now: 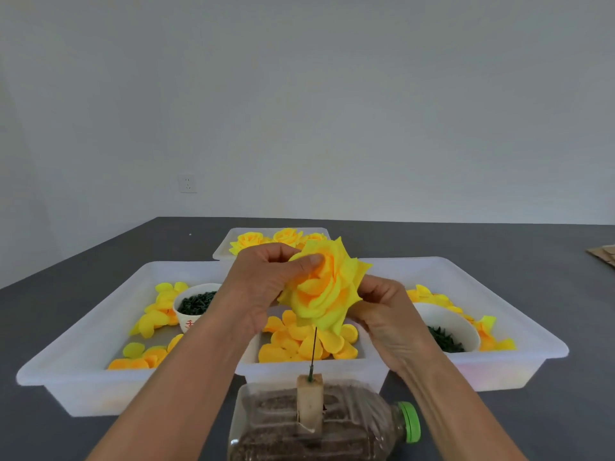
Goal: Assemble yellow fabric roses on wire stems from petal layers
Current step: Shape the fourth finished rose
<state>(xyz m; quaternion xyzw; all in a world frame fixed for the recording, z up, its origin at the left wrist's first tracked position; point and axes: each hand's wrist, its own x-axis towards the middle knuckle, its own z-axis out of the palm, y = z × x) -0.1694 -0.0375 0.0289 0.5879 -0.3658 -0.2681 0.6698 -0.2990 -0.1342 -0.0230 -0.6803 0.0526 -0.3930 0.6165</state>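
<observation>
A full yellow fabric rose (327,287) sits atop a thin dark wire stem (313,351) that stands in a wooden block (310,400). My left hand (263,284) grips the rose from the left, thumb pressing on its upper petals. From the right, my right hand (382,311) holds the rose's outer petals and underside, its fingers partly hidden behind the fabric. Loose yellow petal layers (306,341) lie in the middle tray just behind the stem.
The block is fixed on a plastic bottle (319,427) lying on its side with a green cap. White trays (83,377) left and right hold petals and bowls of dark green parts (196,302). A far tray (223,247) holds finished roses. Grey table all round.
</observation>
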